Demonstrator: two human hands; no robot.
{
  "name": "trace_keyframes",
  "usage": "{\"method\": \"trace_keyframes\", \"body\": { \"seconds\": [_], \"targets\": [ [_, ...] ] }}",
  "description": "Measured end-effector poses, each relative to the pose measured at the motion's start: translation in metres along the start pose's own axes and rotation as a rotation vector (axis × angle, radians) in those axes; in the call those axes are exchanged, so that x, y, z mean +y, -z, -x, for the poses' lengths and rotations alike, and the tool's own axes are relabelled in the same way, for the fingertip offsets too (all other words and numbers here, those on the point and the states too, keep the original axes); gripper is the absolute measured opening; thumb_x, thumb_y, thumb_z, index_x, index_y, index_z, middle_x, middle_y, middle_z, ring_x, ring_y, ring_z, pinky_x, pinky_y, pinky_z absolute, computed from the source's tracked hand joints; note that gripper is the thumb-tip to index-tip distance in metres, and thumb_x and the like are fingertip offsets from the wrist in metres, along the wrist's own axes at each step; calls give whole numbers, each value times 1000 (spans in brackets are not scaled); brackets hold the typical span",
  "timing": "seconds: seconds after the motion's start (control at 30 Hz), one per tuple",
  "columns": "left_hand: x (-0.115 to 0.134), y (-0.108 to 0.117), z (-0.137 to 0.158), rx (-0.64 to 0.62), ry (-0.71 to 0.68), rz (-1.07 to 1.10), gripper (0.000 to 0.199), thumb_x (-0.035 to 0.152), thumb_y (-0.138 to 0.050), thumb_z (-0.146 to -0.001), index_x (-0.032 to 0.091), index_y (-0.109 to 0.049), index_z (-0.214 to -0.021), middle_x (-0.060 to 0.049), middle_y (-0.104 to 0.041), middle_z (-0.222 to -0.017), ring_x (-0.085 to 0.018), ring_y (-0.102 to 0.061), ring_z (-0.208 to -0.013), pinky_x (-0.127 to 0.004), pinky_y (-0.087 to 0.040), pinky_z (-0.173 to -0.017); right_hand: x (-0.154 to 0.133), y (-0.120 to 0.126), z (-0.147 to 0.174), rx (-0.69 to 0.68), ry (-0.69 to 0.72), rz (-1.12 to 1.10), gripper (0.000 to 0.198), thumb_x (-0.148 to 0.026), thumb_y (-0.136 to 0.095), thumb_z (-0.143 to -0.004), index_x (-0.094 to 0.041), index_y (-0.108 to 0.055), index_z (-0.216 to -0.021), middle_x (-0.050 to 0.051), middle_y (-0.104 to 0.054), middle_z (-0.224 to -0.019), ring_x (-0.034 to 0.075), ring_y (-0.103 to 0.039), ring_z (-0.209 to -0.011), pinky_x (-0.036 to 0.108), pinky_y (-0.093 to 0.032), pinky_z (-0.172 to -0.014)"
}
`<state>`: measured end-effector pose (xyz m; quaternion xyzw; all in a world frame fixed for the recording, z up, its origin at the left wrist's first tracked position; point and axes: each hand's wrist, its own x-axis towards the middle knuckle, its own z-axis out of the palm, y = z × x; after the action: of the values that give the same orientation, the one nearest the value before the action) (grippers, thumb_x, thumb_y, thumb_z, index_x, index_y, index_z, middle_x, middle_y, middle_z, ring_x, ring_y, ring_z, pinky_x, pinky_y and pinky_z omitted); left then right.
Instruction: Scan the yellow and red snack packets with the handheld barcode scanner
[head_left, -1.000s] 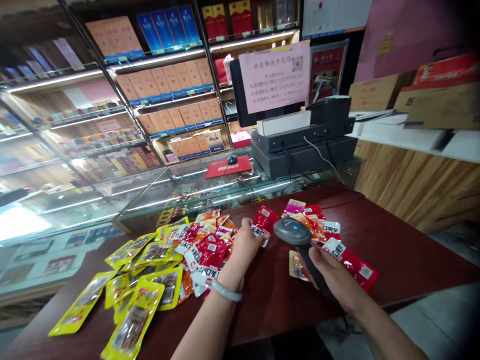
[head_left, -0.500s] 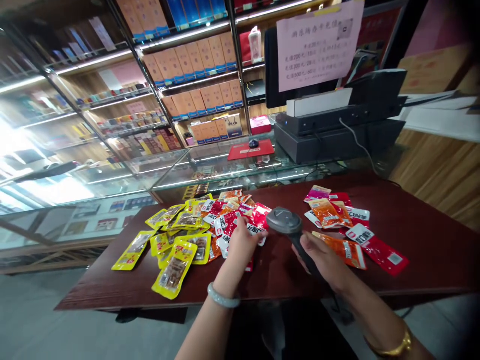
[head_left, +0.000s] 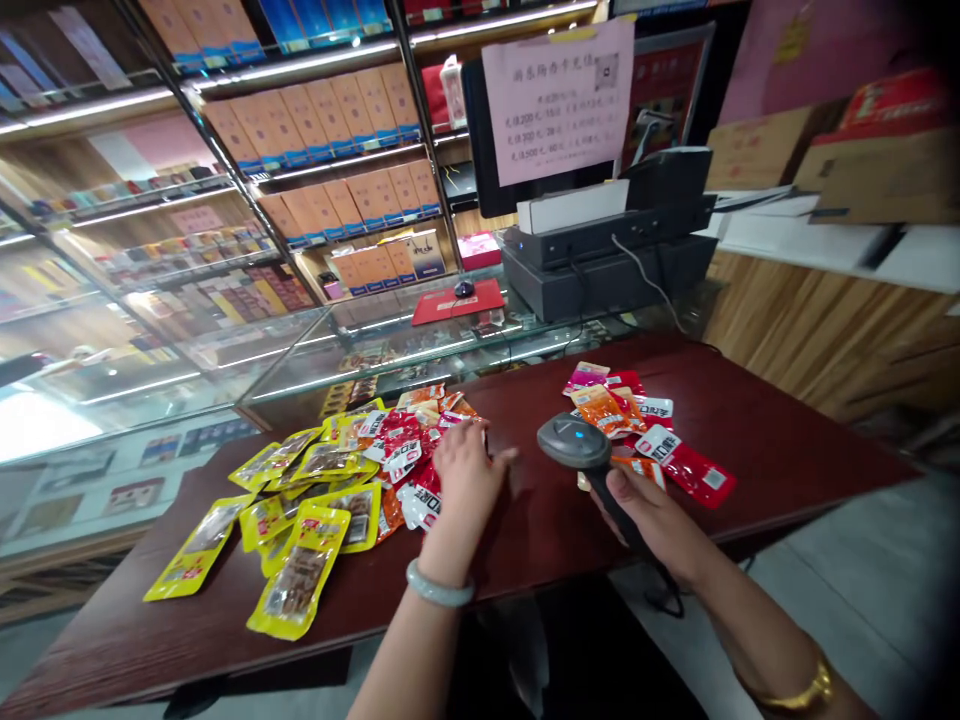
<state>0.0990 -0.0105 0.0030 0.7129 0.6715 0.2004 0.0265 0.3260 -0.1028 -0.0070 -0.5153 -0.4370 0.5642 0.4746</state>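
My right hand is wrapped round the handle of a grey and black barcode scanner, its head tilted to the left and a small blue light on top. My left hand is over the right edge of a heap of red and white snack packets, thumb stretched away from the fingers. The fingertips partly hide the packets under them. Left of these lie several yellow snack packets with clear windows. Beyond the scanner is another group of packets, among them an orange packet and a red and white packet.
All the packets rest on a dark red table. Behind it stand a glass display counter, a red mat with a mouse, and a till with a monitor. Shelves of boxes line the back.
The view has swung right, shifting the table things leftward. My left hand has moved from a thumb-and-finger grip at a red packet to spread fingers over the heap. The scanner's blue light now shows.
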Motion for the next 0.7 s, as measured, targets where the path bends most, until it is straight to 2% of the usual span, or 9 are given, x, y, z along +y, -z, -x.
{"method": "trace_keyframes", "body": {
  "seconds": [0.07, 0.17, 0.23, 0.33, 0.43, 0.5, 0.6, 0.7],
  "targets": [
    [33, -16, 7, -125, -182, 82, 47, 47, -71, -80, 26, -63, -122, -10, -60, -131, -29, -49, -124, -42, -35, -108, 1, 15, 4, 44, 9, 4, 51, -72, -56, -83, -23, -61, -95, -1, -54, -67, 17, -48, -57, 27, -37, -52],
    [72, -38, 14, -212, -356, 140, 52, 43, -74, -78, 28, -61, -126, -8, -59, -128, -28, -50, -119, -41, -38, -103, 0, 35, 11, 110, 20, -14, 50, -73, -57, -83, -22, -59, -86, -2, -51, -64, 16, -44, -54, 26, -35, -50],
    [89, -49, 15, -230, -445, 140, 53, 42, -73, -78, 28, -59, -127, -9, -58, -128, -29, -49, -119, -43, -39, -101, 0, 46, 16, 151, 13, -67, 50, -72, -58, -82, -22, -56, -79, -3, -48, -60, 14, -42, -51, 25, -32, -48],
    [103, -58, 10, -268, -515, 97, 51, 48, -74, -75, 23, -62, -118, -13, -60, -122, -32, -51, -116, -45, -42, -97, 0, 58, 22, 189, -5, -139, 50, -71, -62, -80, -22, -56, -78, -3, -50, -61, 12, -42, -50, 24, -30, -45],
    [103, -60, 4, -296, -464, 46, 57, 52, -78, -69, 16, -62, -110, -17, -63, -115, -35, -55, -111, -46, -44, -93, 2, 63, 23, 203, -27, -169, 51, -72, -65, -77, -21, -60, -82, -2, -53, -62, 12, -45, -50, 23, -33, -44],
    [95, -59, 0, -322, -357, 89, 50, 46, -75, -73, 16, -61, -109, -16, -68, -105, -32, -62, -102, -42, -47, -87, 4, 63, 23, 212, -44, -179, 51, -72, -67, -75, -22, -63, -86, -2, -55, -62, 13, -49, -51, 23, -38, -45],
    [73, -60, -6, -336, -126, 335, 28, 34, -61, -86, 19, -60, -110, -9, -72, -94, -24, -68, -87, -33, -49, -78, 6, 57, 22, 215, -57, -181, 52, -71, -69, -74, -23, -67, -93, 0, -62, -67, 17, -59, -58, 27, -49, -52],
    [48, -63, -14, -237, 47, 706, 24, 33, -47, -94, 20, -62, -108, -8, -73, -97, -20, -68, -86, -29, -51, -75, 9, 47, 20, 152, -53, -132, 54, -70, -67, -77, -25, -72, -105, 4, -70, -78, 23, -67, -72, 35, -58, -68]
  ]
}}
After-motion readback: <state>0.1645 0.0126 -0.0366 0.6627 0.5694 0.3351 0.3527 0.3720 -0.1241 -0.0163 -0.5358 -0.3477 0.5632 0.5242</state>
